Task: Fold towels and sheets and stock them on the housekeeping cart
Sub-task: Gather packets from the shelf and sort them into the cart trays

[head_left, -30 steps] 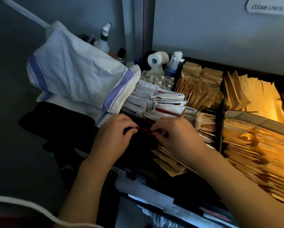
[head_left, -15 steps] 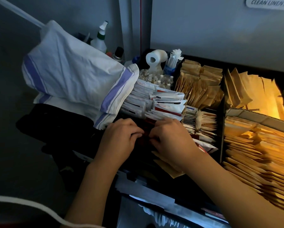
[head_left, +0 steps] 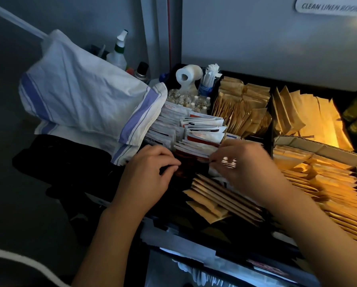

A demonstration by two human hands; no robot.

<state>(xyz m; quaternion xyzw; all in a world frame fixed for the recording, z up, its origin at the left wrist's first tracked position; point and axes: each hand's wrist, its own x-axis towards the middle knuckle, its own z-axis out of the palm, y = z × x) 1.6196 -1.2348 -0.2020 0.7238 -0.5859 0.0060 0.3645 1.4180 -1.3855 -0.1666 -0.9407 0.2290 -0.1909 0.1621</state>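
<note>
The room is dim, lit mostly by a warm yellow glow falling at the right edge. A grey-blue wall (head_left: 80, 15) fills the upper left. Beside it stands a pale door frame (head_left: 152, 34) with a thin red line running down it. To the right is a light grey door (head_left: 256, 38) bearing a sign (head_left: 328, 6) reading "CLEAN LINEN ROOM". The floor (head_left: 11, 183) at left is dark grey.

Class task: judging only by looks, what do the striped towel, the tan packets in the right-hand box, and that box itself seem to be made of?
Striped towel: woven cloth, matte, soft creases, blue bands.
Tan packets: probably kraft paper, matte, flat with crisp edges.
Box: corrugated cardboard, its cut rim showing a thick layered edge.
</note>
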